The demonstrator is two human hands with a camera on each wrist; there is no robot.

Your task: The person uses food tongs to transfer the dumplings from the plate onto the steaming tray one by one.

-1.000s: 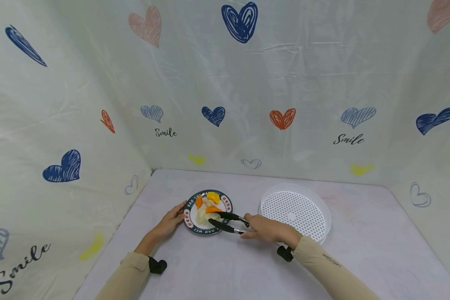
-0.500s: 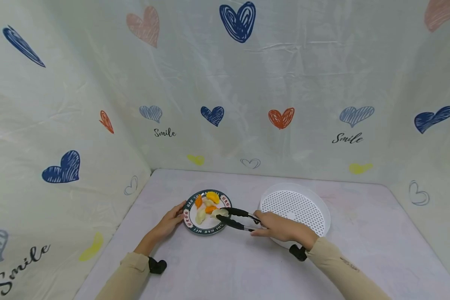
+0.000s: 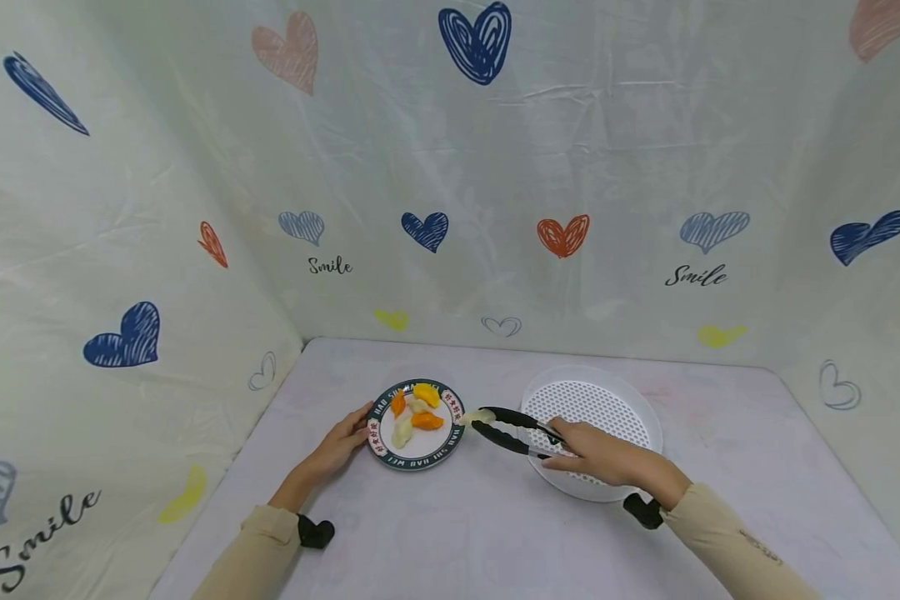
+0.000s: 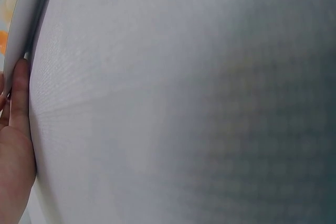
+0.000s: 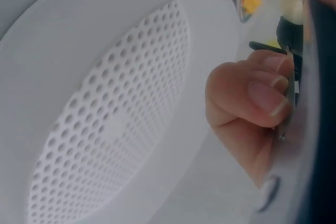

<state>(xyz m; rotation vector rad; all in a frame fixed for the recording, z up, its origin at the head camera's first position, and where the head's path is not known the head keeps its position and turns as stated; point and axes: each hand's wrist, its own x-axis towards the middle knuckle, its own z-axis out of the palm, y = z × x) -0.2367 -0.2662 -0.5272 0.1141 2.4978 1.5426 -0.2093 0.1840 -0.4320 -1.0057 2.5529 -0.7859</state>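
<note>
- Gripping the tongs point(image 3: 512, 416), the right hand point(image 3: 596, 454) has its fingers curled firmly round the metal arms; the tongs stand part-closed, tips pinching a pale piece point(image 3: 480, 415).
- Beneath the right hand and reaching beyond it lies the tray point(image 3: 592, 400), white and full of small holes; the hand covers some of its near left part.
- Ahead and to the left of the right hand, at the ends of the tongs, is that pale piece, next to the plate's point(image 3: 429, 444) right edge; how high it hangs I cannot tell.
- Half a second ago the tips and the piece were over the plate; since then the right hand has drawn rightward, so the piece is now parted from the others and nearer the tray.
- Further left, the plate has five pieces on it: one yellow point(image 3: 426, 394), two orange, two pale.
- At the plate's far side from the right hand, the left hand point(image 3: 342, 442) holds the rim, fingers bent about its edge; hand and plate sit much where they did.
- Past both hands, the table point(image 3: 457, 542) ends at a cloth point(image 3: 630, 150) printed with hearts.
</note>
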